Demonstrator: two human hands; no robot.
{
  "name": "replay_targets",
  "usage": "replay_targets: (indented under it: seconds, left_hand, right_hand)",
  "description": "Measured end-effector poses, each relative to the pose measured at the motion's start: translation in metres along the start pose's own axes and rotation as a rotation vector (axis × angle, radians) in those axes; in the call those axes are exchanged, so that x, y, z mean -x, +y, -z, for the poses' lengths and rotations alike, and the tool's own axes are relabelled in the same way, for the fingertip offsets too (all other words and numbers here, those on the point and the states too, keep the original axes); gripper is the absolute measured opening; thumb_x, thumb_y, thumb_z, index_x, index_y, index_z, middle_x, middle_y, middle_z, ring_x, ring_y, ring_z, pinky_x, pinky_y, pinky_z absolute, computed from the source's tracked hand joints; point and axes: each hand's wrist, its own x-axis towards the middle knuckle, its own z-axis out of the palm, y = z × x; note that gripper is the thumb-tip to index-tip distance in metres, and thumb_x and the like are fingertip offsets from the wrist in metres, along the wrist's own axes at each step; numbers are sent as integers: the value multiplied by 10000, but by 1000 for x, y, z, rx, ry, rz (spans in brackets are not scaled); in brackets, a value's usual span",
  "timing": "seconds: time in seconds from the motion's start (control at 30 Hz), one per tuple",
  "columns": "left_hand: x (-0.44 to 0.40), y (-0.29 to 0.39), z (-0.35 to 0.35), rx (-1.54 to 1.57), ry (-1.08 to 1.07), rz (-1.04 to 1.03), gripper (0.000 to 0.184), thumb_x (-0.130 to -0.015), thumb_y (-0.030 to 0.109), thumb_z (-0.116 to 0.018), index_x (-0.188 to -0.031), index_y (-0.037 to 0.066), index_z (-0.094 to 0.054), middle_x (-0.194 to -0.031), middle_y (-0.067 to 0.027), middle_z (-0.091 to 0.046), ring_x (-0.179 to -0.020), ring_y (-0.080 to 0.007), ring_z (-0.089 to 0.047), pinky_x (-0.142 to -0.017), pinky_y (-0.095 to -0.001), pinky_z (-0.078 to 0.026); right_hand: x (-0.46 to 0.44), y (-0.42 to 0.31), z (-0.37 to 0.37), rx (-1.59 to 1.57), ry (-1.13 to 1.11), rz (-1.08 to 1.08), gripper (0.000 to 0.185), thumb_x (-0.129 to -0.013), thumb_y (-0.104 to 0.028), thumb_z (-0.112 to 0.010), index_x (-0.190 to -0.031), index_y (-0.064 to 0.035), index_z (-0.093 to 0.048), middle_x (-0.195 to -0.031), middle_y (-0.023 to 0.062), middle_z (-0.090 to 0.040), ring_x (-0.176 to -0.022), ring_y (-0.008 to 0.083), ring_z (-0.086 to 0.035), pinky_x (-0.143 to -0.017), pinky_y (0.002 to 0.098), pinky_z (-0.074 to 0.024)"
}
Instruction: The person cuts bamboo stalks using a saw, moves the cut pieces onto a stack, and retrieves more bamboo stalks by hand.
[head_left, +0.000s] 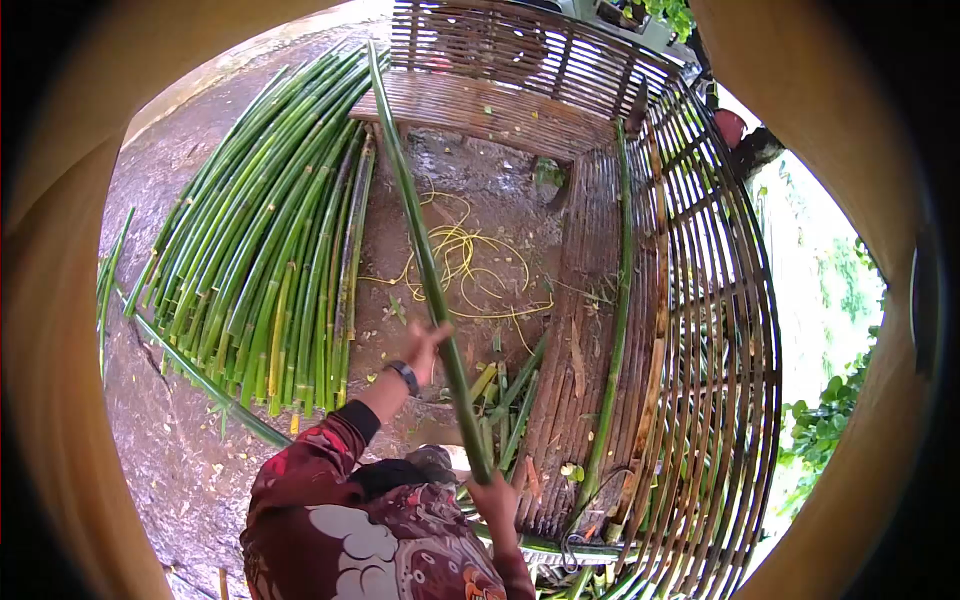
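A long green bamboo pole (421, 250) slants across the middle of the view, its far end raised toward the bench at the back. My left hand (426, 352), with a dark watch on the wrist, is at the pole's middle; its fingers reach against and partly behind the pole, slightly blurred. Near the lower end, my right hand (493, 497) is closed around the same pole, close to my body. Left of the pole, a large stack of cut green bamboo poles (265, 235) lies on the ground.
A slatted bamboo bench (560, 400) with a tall slatted backrest (715, 300) runs along the right and back. Another green bamboo pole (618, 300) lies along its seat. Tangled yellow cord (460, 255) lies on wet ground. Short bamboo pieces (515, 395) are beside the bench.
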Motion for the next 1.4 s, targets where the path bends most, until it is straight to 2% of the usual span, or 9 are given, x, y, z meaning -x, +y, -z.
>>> replay_targets:
  seconds: [0.23, 0.4, 0.6, 0.8, 0.93, 1.03, 1.13, 1.2, 1.4]
  left_hand:
    - [-52, 85, 103, -295, 158, -39, 468, -874, 269, -792, -1179, 15, -544, -1068, -194, -671, -893, -269, -705, -806, -499, -598]
    - [-84, 65, 217, -969, 557, -205, 714, -816, 313, -806, -1328, -64, -483, -1027, -227, -712, -956, -338, -723, -887, -495, -571]
    - [-60, 129, 298, -982, 591, -199, 776, -779, 419, -821, -1311, -61, -522, -1174, -267, -698, -1119, -401, -674, -1009, -485, -528]
    - [-139, 389, 458, -1863, 1211, -441, 922, -895, 627, -648, -1555, 37, -394, -1288, -253, -633, -1173, -384, -639, -1126, -540, -435]
    - [-153, 295, 178, -1400, 408, -510, 944, -890, 592, -667, -1543, -28, -385, -1599, -298, -365, -1467, -439, -394, -1190, -506, -366]
    - [-178, 48, 69, -2021, -244, -955, 375, -1022, 300, -499, -900, 34, -733, -956, -221, -738, -881, -347, -734, -710, -483, -570]
    - [-32, -160, -49, -1861, -1179, 285, 366, -999, 382, -570, -1145, 67, -686, -992, -174, -747, -768, -329, -659, -677, -511, -531]
    - [36, -313, -88, -1623, -1888, -655, 496, -950, 397, -664, -1287, 35, -627, -1110, -198, -727, -914, -362, -654, -826, -477, -529]
    - [419, -323, -166, -1084, -2584, -19, 348, -1024, 209, -637, -1334, 54, -622, -1145, -85, -719, -1056, -183, -683, -959, -339, -524]
  right_hand:
    - [-60, -184, 32, -199, -138, 709, 663, -962, -412, -718, -1409, 43, -540, -1248, 246, -681, -1145, 395, -673, -951, 412, -542]
    - [-93, 11, 5, 169, 234, 1020, 358, -888, -28, -608, -1243, -55, -647, -1279, 220, -665, -1112, 404, -679, -913, 431, -588]
    - [27, 369, -69, 602, 226, 368, 168, -887, -220, -690, -885, -63, -629, -779, 177, -650, -741, 304, -685, -561, 437, -536]
    - [138, 319, -75, 128, 221, -256, 148, -886, -225, -667, -976, -111, -695, -775, 122, -686, -662, 304, -657, -563, 444, -508]
    - [128, 317, -91, 23, 324, -193, 177, -930, -221, -628, -1038, -107, -709, -792, 136, -698, -722, 313, -680, -603, 458, -510]
    - [98, 305, -155, 24, 492, -60, 206, -962, -218, -599, -1085, -104, -720, -805, 146, -707, -768, 321, -698, -632, 469, -511]
    - [69, 221, -190, -501, 469, -340, 252, -973, -324, -609, -1091, -132, -721, -938, 174, -717, -876, 329, -712, -715, 478, -543]
    - [78, 181, -215, -507, 595, -394, 338, -962, -395, -605, -1036, -79, -700, -959, 196, -710, -866, 358, -708, -726, 481, -554]
    - [155, 152, -333, -1106, 1312, -1179, 353, -958, -338, -555, -908, -48, -752, -916, 215, -741, -828, 374, -725, -786, 506, -573]
